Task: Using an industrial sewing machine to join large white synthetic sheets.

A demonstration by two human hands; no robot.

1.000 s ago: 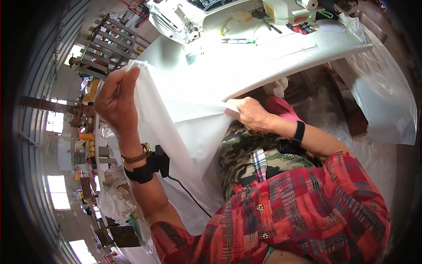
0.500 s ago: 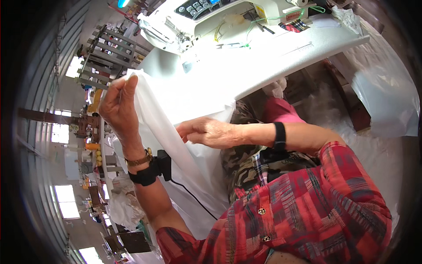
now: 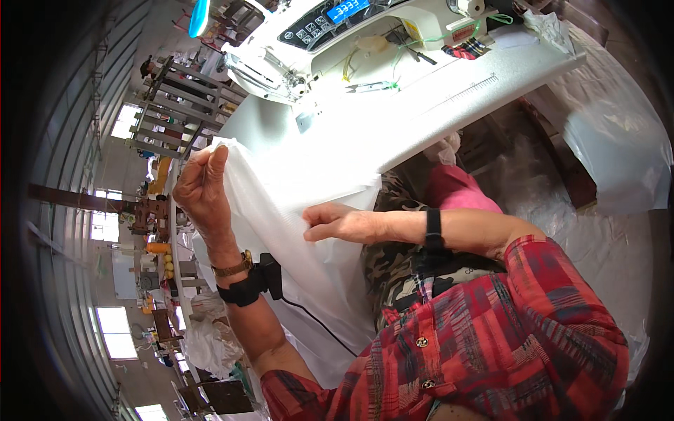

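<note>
A large sheet of thin white cloth [image 3: 274, 231] hangs from my left hand [image 3: 205, 189] over the table edge and down across my lap. My left hand is raised, thumb and fingers pinched on the cloth's upper corner. Lower and to the right, my right hand [image 3: 340, 223] has its fingers curled in at the cloth, thumb below; the fingertips seem to grip it, though the pinched spot is small. Beyond both hands stands a white sewing machine [image 3: 270, 74] with a lit panel, on a pale work table [image 3: 421, 119].
Small scissors-like snips [image 3: 372, 87], a dark slim tool [image 3: 421, 55] and a plaid scrap [image 3: 467, 49] lie on the table by the machine. Clear plastic sheeting [image 3: 618, 133] hangs at the right. A cable [image 3: 319, 326] runs from my left wrist. Slatted racks [image 3: 182, 105] stand at left.
My right hand has drawn its fingers in and shifted slightly right along the cloth. My left hand keeps its pinch on the corner. The whole view has tilted a little.
</note>
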